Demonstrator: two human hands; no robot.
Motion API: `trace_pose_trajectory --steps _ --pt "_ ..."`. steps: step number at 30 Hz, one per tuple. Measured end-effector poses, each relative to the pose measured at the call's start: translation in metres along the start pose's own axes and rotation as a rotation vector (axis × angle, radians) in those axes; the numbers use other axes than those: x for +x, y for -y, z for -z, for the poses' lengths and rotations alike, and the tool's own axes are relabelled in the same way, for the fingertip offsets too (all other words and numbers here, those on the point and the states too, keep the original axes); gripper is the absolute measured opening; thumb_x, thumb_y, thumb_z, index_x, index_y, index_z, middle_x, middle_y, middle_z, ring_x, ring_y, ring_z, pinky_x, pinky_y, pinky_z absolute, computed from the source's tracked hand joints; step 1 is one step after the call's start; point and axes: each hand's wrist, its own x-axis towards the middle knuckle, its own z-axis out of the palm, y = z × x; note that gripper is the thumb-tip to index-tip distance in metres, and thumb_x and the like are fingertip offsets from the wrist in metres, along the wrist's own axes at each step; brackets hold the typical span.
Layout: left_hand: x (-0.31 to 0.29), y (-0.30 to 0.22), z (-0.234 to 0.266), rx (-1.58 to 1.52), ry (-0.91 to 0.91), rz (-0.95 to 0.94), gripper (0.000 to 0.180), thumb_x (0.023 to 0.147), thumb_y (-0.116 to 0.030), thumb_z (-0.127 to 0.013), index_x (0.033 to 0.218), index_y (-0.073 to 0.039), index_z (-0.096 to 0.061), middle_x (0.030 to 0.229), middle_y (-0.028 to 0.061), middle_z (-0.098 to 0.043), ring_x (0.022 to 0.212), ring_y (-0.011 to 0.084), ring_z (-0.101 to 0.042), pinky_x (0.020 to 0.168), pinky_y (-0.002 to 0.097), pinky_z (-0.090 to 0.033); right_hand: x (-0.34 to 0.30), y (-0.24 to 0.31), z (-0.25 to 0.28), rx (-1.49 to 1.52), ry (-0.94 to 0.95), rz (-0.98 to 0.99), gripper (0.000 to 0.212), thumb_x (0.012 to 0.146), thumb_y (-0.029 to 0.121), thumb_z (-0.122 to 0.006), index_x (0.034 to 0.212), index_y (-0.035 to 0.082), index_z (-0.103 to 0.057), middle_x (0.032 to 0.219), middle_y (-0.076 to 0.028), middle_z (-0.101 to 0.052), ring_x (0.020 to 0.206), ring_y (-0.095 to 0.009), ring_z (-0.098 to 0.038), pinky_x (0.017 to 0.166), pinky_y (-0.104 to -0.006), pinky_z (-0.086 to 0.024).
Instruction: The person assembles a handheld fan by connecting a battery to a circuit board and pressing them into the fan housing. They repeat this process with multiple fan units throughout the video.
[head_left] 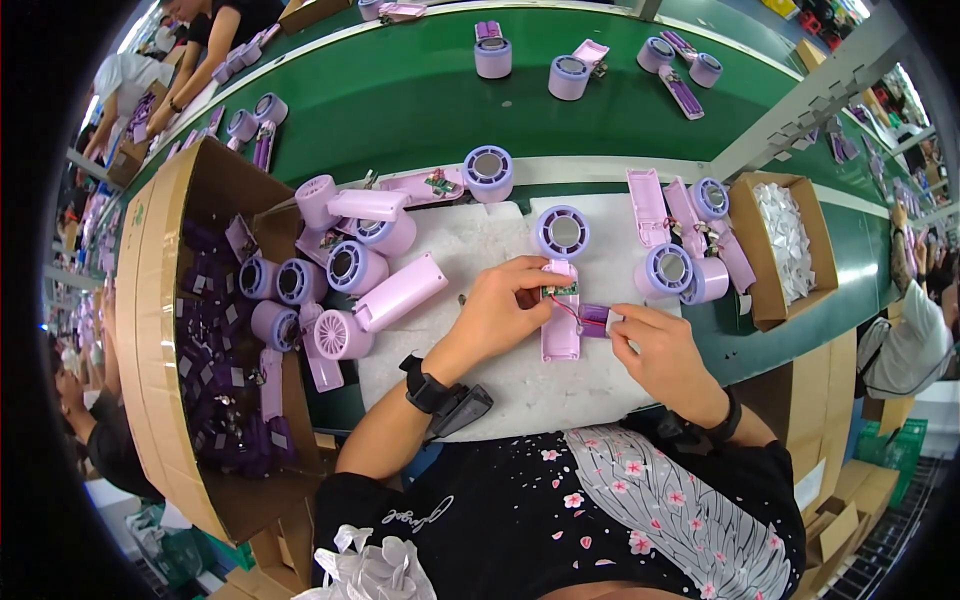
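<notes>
The left hand (505,310) has its thumb and forefinger bent at the left end of a small green circuit board (568,290), probably to steady it; whether they truly pinch, I can't tell. The right hand (660,352) brings forefinger and thumb to the right end of a purple battery (594,320), though their grip isn't clear either. Red wires (568,315) run between board and battery, which likely explains why both stay so close. The lilac handle shell (561,345) lies under them, hollow side up, presumably for access, with its fan head (562,232) on the far side. A white mat (520,400) covers the desk beneath, perhaps against scratches. More fans crowd left and right, within reach, beside a carton of purple pieces (150,330) at left and a box of white packets (820,240) at right. Beyond runs a green conveyor (400,100) carrying further fans.
</notes>
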Motion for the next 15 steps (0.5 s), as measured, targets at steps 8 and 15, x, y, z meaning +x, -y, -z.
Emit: trace_pose_trajectory --steps 8,15 --pt "0.003 0.008 0.001 -0.03 0.04 0.041 0.037 0.074 0.0 -0.064 0.109 -0.009 -0.073 0.116 0.0109 -0.064 0.069 0.0087 -0.059 0.064 0.0226 -0.05 0.107 -0.002 0.088 0.032 0.382 0.151 0.026 0.08 0.016 -0.073 0.098 -0.002 -0.067 0.087 -0.015 -0.068 0.07 -0.025 -0.065 0.063 -0.0312 -0.05" --pt "0.011 -0.001 -0.006 -0.009 0.053 -0.012 0.039 0.072 0.0 -0.063 0.108 -0.012 -0.073 0.114 0.0116 -0.065 0.069 0.0115 -0.061 0.066 0.0245 -0.051 0.3 -0.131 0.058 -0.425 0.232 -0.014 0.06 0.083 0.04 -0.066 0.125 -0.001 -0.056 0.107 -0.022 -0.066 0.08 -0.03 -0.068 0.063 -0.0375 -0.057"
